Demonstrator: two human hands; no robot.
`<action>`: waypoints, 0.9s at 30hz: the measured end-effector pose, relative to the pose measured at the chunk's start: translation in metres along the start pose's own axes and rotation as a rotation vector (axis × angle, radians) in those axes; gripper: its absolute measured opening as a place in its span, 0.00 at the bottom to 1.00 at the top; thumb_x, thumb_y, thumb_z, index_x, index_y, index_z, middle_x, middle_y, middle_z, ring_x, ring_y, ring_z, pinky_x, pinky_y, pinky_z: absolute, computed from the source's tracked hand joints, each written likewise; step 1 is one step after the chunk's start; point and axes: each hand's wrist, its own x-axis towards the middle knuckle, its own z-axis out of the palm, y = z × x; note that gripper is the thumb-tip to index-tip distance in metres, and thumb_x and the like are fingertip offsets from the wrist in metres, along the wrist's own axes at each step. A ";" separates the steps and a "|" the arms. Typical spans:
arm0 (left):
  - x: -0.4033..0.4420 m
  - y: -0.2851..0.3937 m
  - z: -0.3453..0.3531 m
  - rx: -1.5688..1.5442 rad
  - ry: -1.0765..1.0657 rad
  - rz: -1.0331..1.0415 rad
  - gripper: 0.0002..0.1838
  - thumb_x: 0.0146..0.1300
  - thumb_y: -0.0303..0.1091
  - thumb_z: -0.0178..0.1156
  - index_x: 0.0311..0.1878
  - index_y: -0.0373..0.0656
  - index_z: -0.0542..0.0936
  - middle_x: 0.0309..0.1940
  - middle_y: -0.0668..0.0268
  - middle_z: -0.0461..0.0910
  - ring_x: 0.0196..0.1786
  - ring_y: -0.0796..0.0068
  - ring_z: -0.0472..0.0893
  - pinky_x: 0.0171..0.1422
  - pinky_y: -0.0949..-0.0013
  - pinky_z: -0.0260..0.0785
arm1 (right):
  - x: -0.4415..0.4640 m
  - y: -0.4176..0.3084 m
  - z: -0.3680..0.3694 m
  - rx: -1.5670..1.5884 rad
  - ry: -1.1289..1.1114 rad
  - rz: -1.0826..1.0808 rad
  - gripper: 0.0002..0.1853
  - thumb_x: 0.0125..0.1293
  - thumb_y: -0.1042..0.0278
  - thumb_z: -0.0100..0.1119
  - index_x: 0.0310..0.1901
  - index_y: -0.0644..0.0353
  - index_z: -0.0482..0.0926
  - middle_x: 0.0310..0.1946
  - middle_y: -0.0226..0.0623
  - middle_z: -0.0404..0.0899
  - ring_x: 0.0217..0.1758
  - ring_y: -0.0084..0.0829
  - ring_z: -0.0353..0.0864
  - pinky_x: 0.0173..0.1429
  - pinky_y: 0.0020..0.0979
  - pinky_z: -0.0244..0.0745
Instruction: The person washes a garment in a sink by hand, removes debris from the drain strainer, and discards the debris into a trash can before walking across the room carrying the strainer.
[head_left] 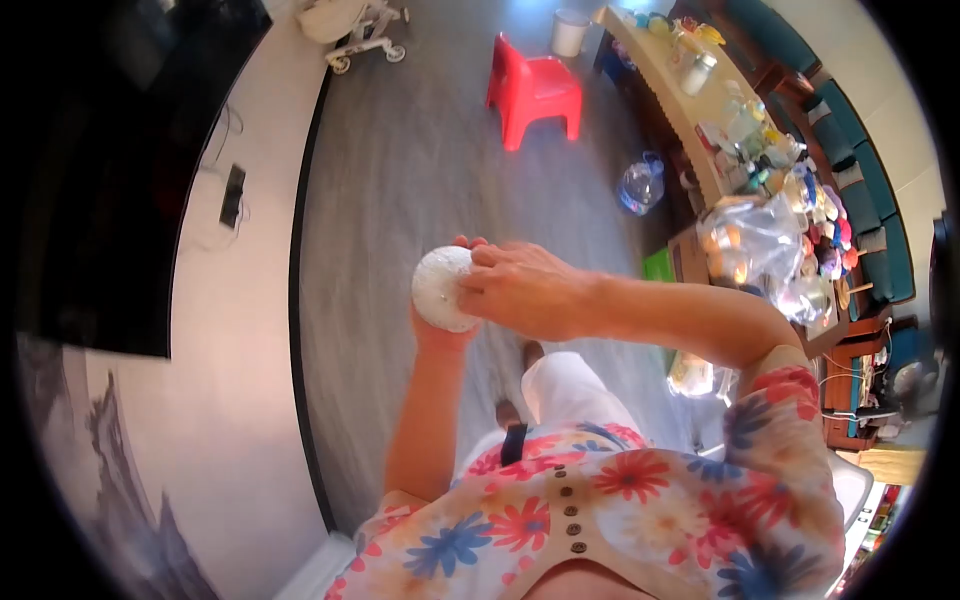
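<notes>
A white ball (441, 289) with a rough, speckled surface is held in front of my body, over the floor. My left hand (443, 338) is wrapped round it from below and behind, with fingertips showing past its far edge. On the ball's right side, my right hand (535, 292) has its fingers bent and pressed against the surface. Whether a small piece is pinched under those right fingertips is hidden.
A red plastic chair (540, 90) stands ahead, near a white bucket (570, 33). At right, a long table (672, 105) bears bottles and bags; a large water bottle (640, 186) is on the floor beside it. A wall-mounted screen (100, 200) is at left.
</notes>
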 end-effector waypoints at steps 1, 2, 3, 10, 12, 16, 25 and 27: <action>0.032 0.013 -0.003 0.052 -0.028 0.009 0.28 0.63 0.48 0.46 0.58 0.34 0.70 0.57 0.48 0.70 0.62 0.50 0.68 0.65 0.51 0.64 | 0.013 0.029 -0.005 -0.003 -0.004 0.008 0.07 0.51 0.73 0.58 0.34 0.57 0.77 0.34 0.34 0.75 0.45 0.36 0.73 0.45 0.36 0.73; 0.065 0.027 -0.008 0.102 -0.064 0.020 0.28 0.63 0.48 0.45 0.58 0.34 0.70 0.57 0.48 0.71 0.62 0.50 0.68 0.65 0.50 0.63 | 0.027 0.058 -0.009 -0.015 -0.012 0.013 0.07 0.50 0.73 0.58 0.34 0.57 0.77 0.34 0.34 0.75 0.45 0.36 0.73 0.45 0.36 0.73; 0.093 0.040 -0.014 0.149 -0.091 0.039 0.28 0.63 0.48 0.45 0.57 0.34 0.71 0.57 0.48 0.71 0.62 0.49 0.69 0.65 0.50 0.63 | 0.040 0.087 -0.009 -0.015 -0.023 0.015 0.08 0.50 0.73 0.58 0.34 0.57 0.77 0.34 0.33 0.75 0.45 0.36 0.73 0.45 0.36 0.73; 0.293 0.185 -0.012 0.137 -0.038 0.097 0.28 0.61 0.47 0.51 0.58 0.35 0.71 0.56 0.49 0.72 0.60 0.50 0.71 0.69 0.51 0.58 | 0.192 0.292 -0.022 0.042 -0.008 -0.037 0.07 0.49 0.73 0.59 0.32 0.56 0.78 0.35 0.33 0.76 0.47 0.37 0.74 0.48 0.36 0.73; 0.340 0.216 0.003 0.141 -0.095 0.133 0.30 0.57 0.48 0.55 0.57 0.35 0.71 0.56 0.49 0.72 0.61 0.52 0.70 0.69 0.51 0.58 | 0.240 0.347 -0.033 0.026 -0.008 -0.096 0.05 0.48 0.72 0.60 0.30 0.54 0.80 0.38 0.32 0.77 0.48 0.37 0.74 0.49 0.36 0.74; 0.455 0.304 -0.004 0.183 -0.069 0.195 0.36 0.50 0.50 0.63 0.59 0.36 0.69 0.58 0.51 0.70 0.62 0.53 0.69 0.70 0.53 0.58 | 0.328 0.461 -0.050 0.087 -0.054 -0.141 0.07 0.50 0.72 0.58 0.34 0.55 0.77 0.36 0.32 0.75 0.46 0.36 0.73 0.48 0.34 0.73; 0.785 0.429 -0.017 0.226 -0.124 -0.060 0.36 0.56 0.54 0.54 0.60 0.34 0.66 0.57 0.50 0.70 0.60 0.52 0.71 0.64 0.52 0.64 | 0.448 0.753 -0.100 0.041 -0.004 0.125 0.11 0.49 0.73 0.60 0.37 0.54 0.79 0.38 0.31 0.74 0.47 0.34 0.72 0.49 0.35 0.72; 0.864 0.440 -0.010 0.125 -0.040 -0.157 0.32 0.60 0.50 0.49 0.59 0.34 0.68 0.56 0.49 0.71 0.60 0.52 0.71 0.63 0.52 0.66 | 0.459 0.817 -0.120 0.014 -0.005 0.227 0.11 0.48 0.72 0.61 0.37 0.53 0.80 0.40 0.30 0.76 0.48 0.35 0.73 0.50 0.36 0.73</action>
